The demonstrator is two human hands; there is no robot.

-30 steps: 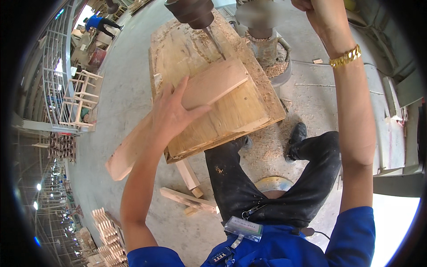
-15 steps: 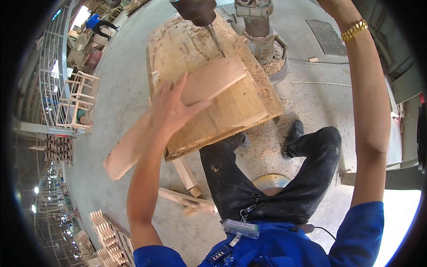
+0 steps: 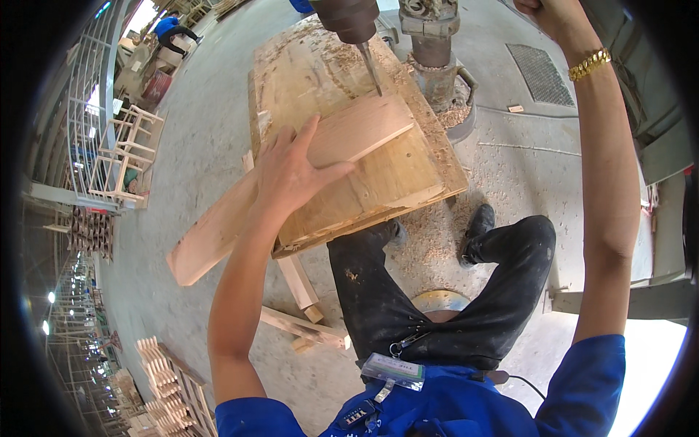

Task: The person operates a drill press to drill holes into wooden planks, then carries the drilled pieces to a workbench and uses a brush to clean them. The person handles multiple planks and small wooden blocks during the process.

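My left hand (image 3: 287, 167) lies flat across a long pale wooden board (image 3: 364, 131), with its fingers spread and its thumb out along the near side. The board slants over a plywood table (image 3: 393, 182), and its lower left end sticks out past the table's edge. Above the board's far right end hangs a drill chuck (image 3: 353, 28) with a thin bit (image 3: 370, 69). The bit's tip is by the board's far edge; I cannot tell whether it touches. My right hand (image 3: 540, 9) is raised at the top edge, partly cut off. Its fingers are curled, and what they grip is not clear.
A machine column (image 3: 433, 51) rises right of the table, with wood shavings around its base. Loose wood pieces (image 3: 297, 280) lie under the table's near left corner. Chair frames (image 3: 127, 156) stand at left, stacked wooden parts (image 3: 160, 379) lower left. Another person (image 3: 171, 30) bends far off.
The whole view has shifted slightly. My left hand keeps the same place on the board, and the bit stays by the board's far edge. A little more of my right hand shows at the top.
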